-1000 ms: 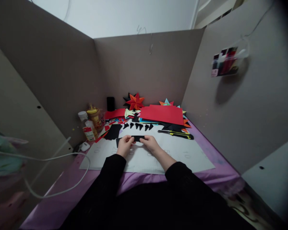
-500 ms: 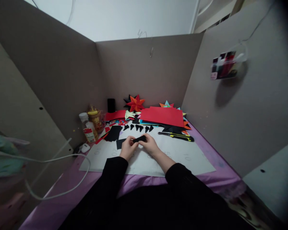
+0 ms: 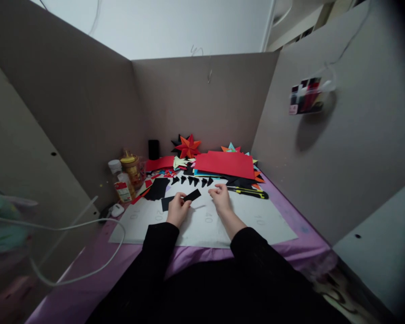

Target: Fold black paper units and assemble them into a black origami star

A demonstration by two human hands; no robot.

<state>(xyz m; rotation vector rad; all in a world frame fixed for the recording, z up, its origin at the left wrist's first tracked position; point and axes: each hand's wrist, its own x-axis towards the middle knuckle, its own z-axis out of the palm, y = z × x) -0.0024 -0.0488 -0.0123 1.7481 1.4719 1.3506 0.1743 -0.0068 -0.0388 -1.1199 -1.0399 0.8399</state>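
Note:
My left hand (image 3: pixel 178 210) pinches one end of a small black paper strip (image 3: pixel 192 195), which sticks out to the right above the white sheet. To the right, my right hand (image 3: pixel 220 199) is raised with slightly bent fingers apart and nothing visible in them. Just beyond it lies a long yellow-and-black tool (image 3: pixel 249 192), which looks like a utility knife; its left end is near my fingers. Another black paper piece (image 3: pixel 167 203) lies flat, partly behind my left hand. Several small folded black paper pieces (image 3: pixel 192 181) stand in a row past both hands.
Red paper sheets (image 3: pixel 226 164) are stacked at the back right. Behind them and to the left is a red-orange paper star (image 3: pixel 189 146). Bottles (image 3: pixel 123 182) stand at the left edge. A white cable (image 3: pixel 97 270) loops at the left front. Grey panels enclose three sides.
My right hand has let go of the black paper strip and moved right towards the yellow-and-black tool. My left hand still holds the strip, now angled up to the right.

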